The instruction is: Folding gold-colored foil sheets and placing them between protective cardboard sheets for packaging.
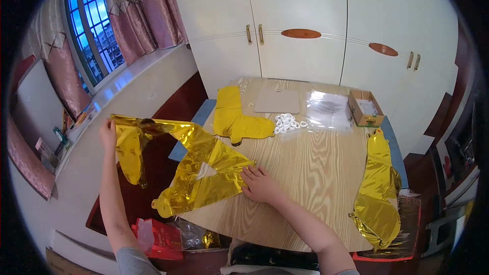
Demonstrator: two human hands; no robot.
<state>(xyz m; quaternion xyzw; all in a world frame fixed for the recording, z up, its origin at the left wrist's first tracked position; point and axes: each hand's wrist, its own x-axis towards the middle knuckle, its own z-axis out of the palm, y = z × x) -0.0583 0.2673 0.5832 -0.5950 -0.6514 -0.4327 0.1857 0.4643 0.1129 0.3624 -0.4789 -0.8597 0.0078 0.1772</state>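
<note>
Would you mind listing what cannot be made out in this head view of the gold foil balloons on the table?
- Left hand: its fingertips are hidden behind the edge of the gold foil balloon.
- Cardboard box: its contents are too small to tell.
- White pieces: too small to identify.
- Red bag below the table: partly hidden by the table edge.
- Right hand: its palm faces down, unseen.

Two bare forearms, uncovered from wrist to above the elbow. Grey short sleeves, probably of a T-shirt, just showing at the lower edge. Left hand (107, 133) and right hand (260, 185) without gloves, rings or watch.
</note>
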